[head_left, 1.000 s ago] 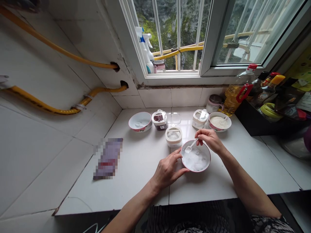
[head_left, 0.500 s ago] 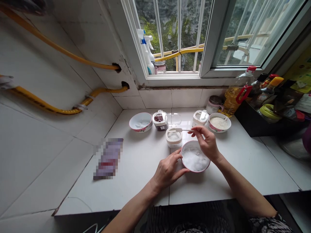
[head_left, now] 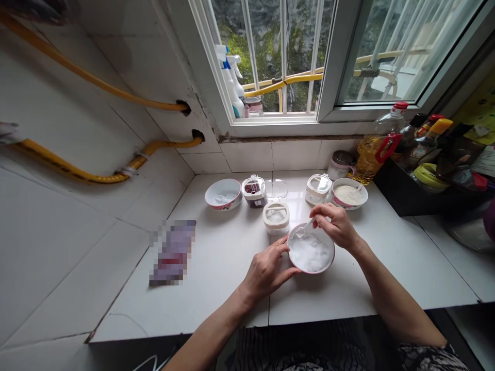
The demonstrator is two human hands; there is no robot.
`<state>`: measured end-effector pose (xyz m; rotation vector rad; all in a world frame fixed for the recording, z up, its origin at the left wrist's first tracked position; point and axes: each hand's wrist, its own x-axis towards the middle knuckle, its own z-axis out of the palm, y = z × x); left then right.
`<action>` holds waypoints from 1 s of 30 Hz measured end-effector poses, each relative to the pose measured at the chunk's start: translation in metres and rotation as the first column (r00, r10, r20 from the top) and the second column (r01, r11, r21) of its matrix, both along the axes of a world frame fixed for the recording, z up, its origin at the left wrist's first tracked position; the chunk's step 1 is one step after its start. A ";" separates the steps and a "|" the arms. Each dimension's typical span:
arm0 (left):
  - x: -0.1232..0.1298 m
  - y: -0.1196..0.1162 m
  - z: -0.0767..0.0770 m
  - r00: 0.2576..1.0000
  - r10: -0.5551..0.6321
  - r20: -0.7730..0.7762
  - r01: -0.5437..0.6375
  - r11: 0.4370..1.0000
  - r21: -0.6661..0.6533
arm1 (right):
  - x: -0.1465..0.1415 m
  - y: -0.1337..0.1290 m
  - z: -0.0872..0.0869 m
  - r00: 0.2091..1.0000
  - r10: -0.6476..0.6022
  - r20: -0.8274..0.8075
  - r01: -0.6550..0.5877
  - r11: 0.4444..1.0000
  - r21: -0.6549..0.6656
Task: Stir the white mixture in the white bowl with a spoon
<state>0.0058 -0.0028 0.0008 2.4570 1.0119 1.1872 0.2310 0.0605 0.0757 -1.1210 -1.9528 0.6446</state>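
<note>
My left hand [head_left: 268, 268] grips the left rim of a bowl [head_left: 333, 257] that stands on the white counter. White grains, like salt or sugar, lie in the bowl. Above its far rim, my right hand [head_left: 334, 224] pinches the handle of a small white spoon [head_left: 300, 232], whose head hangs over the white grains. Just behind the bowl is a white seasoning jar [head_left: 276, 225] with its clear lid [head_left: 275, 189] flipped back and white contents inside.
A second jar [head_left: 254, 191] with dark red contents and a bowl [head_left: 223, 203] stand at the back left. A closed jar [head_left: 317, 189], a bowl of pale grains [head_left: 350, 196], an oil bottle [head_left: 373, 149] and a black box [head_left: 402, 193] of bottles are at right. A blurred purple packet [head_left: 174, 252] lies left.
My right hand has moved the spoon from above the open seasoning jar to the right and nearer, over the bowl. My left hand stays on the bowl's rim.
</note>
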 end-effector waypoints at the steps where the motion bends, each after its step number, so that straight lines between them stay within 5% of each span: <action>1: 0.000 0.000 0.000 1.000 0.000 -0.003 0.000 1.000 0.000 | 0.000 0.001 -0.002 0.998 0.016 0.056 -0.016 1.000 -0.004; 8: 0.000 0.000 0.001 1.000 0.008 -0.002 -0.008 1.000 0.016 | -0.013 0.000 -0.012 0.978 0.146 0.152 -0.146 0.989 -0.010; 15: 0.000 0.000 0.001 1.000 0.004 0.001 -0.004 1.000 0.006 | -0.004 0.003 -0.005 0.998 0.058 -0.032 -0.063 0.981 -0.185; 22: 0.000 0.000 0.000 1.000 0.006 0.002 -0.006 1.000 0.017 | -0.004 0.005 -0.009 0.999 0.052 0.003 -0.050 0.973 -0.225; 30: 0.000 0.000 0.001 1.000 0.007 -0.002 -0.007 1.000 0.020 | -0.012 0.002 -0.012 0.987 0.090 0.134 -0.079 0.993 -0.083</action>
